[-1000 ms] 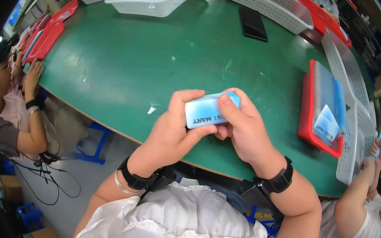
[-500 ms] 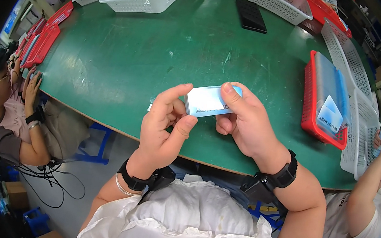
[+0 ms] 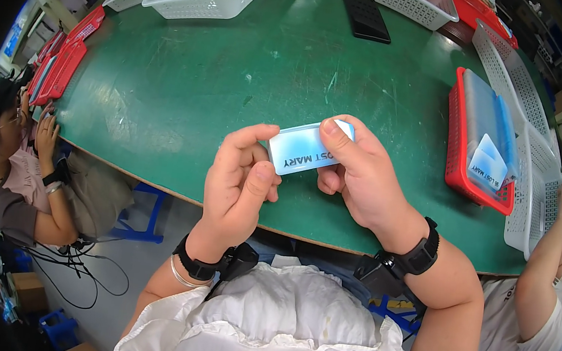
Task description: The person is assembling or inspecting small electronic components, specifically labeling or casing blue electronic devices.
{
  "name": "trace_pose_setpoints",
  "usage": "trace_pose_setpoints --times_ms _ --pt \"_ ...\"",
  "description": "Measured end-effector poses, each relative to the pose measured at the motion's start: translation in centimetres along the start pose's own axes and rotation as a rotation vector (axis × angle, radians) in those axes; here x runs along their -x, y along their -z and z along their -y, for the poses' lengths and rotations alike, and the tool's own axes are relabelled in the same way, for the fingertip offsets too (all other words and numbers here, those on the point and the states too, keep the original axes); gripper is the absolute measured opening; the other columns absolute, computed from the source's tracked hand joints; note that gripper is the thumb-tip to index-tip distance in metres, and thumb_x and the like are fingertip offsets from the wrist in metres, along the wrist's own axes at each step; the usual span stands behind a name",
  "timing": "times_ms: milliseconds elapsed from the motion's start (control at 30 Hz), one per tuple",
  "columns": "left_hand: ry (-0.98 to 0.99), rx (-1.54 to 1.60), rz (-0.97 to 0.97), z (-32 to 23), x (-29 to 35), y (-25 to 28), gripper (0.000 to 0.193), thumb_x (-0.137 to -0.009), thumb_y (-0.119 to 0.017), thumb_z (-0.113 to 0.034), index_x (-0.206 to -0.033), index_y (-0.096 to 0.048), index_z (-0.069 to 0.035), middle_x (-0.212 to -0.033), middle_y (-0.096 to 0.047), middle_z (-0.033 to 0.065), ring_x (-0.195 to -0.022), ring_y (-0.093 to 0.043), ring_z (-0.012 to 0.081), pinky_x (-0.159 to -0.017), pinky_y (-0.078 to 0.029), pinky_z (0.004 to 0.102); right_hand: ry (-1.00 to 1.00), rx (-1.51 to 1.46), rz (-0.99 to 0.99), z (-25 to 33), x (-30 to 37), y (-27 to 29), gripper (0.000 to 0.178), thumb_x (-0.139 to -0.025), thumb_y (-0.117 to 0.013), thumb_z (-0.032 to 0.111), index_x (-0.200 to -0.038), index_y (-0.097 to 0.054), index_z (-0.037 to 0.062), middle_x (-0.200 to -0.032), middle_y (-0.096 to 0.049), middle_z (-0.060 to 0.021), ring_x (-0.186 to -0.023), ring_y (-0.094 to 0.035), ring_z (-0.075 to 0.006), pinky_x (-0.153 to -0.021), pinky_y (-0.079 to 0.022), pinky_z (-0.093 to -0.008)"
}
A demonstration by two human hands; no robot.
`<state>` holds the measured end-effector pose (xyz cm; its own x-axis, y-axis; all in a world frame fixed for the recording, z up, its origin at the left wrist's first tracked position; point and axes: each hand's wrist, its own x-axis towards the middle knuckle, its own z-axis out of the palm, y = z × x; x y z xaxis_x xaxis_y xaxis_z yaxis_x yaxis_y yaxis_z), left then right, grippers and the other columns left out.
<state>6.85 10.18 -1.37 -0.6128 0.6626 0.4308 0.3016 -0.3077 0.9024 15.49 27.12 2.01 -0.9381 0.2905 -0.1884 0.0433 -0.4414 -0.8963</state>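
A small rectangular card or thin stack of cards point(image 3: 297, 151), glossy blue and white with dark print, is held above the green table. My right hand point(image 3: 367, 167) pinches its right end, with the thumb on the printed face and the fingers behind. At the other end is my left hand point(image 3: 239, 178), its index fingertip at the upper left corner. The left thumb stands apart from that index finger, close beside the card's left edge, and the other left fingers are curled. Whether the left fingertips press on the card is hard to see.
On the right, a red basket point(image 3: 453, 149) holds clear blue plastic pieces and a similar card point(image 3: 489, 163). White baskets point(image 3: 206, 10) line the green table's point(image 3: 166, 95) far side; a black phone point(image 3: 367, 19) lies there. People sit left point(image 3: 32, 197) and right point(image 3: 532, 325).
The glare on the card's face has gone as it tilted, showing more print. My left thumb has moved left and off its lower corner. The right-hand person's hand has shifted up.
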Motion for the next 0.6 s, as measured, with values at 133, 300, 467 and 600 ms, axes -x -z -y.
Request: trace_pose_setpoints --times_ms 133,300,467,600 --pt "0.032 -0.018 -0.036 0.03 0.01 -0.19 0.039 -0.105 -0.048 -0.023 -0.135 -0.043 0.003 -0.081 -0.056 0.0039 -0.064 -0.054 0.0084 -0.058 -0.044 0.0209 0.021 0.014 0.004 -0.12 0.04 0.04 0.035 -0.101 -0.058 0.039 -0.104 -0.052 0.0048 -0.082 -0.054 -0.0019 -0.059 -0.046 -0.0066 -0.049 -0.038 -0.0223" --pt "0.06 -0.018 -0.052 -0.09 0.01 -0.36 0.038 -0.104 -0.05 -0.021 -0.133 -0.044 0.003 -0.081 -0.057 0.0035 -0.064 -0.053 0.0077 -0.058 -0.044 0.0202 0.029 0.037 -0.005 -0.09 0.11 -0.07 0.035 -0.101 -0.058 0.039 -0.104 -0.051 0.0047 -0.082 -0.054 -0.002 -0.059 -0.046 -0.0062 -0.049 -0.038 -0.0217" --pt "0.117 -0.017 -0.094 -0.24 -0.08 -0.68 0.035 -0.099 -0.056 -0.008 -0.131 -0.047 0.002 -0.076 -0.054 0.0017 -0.064 -0.052 0.0063 -0.057 -0.042 0.0204 0.043 0.049 -0.011 -0.12 0.14 -0.04 0.034 -0.101 -0.058 0.039 -0.103 -0.051 0.0053 -0.08 -0.053 -0.0017 -0.059 -0.046 -0.0059 -0.049 -0.037 -0.0215" --pt "0.136 -0.019 -0.083 -0.39 -0.17 -0.73 0.035 -0.097 -0.056 -0.007 -0.13 -0.046 0.002 -0.077 -0.055 0.002 -0.064 -0.052 0.0058 -0.058 -0.043 0.0201 0.077 0.096 0.005 -0.14 0.18 0.1 0.032 -0.1 -0.06 0.036 -0.104 -0.051 0.0053 -0.078 -0.053 -0.0008 -0.06 -0.046 -0.0053 -0.049 -0.037 -0.0214"
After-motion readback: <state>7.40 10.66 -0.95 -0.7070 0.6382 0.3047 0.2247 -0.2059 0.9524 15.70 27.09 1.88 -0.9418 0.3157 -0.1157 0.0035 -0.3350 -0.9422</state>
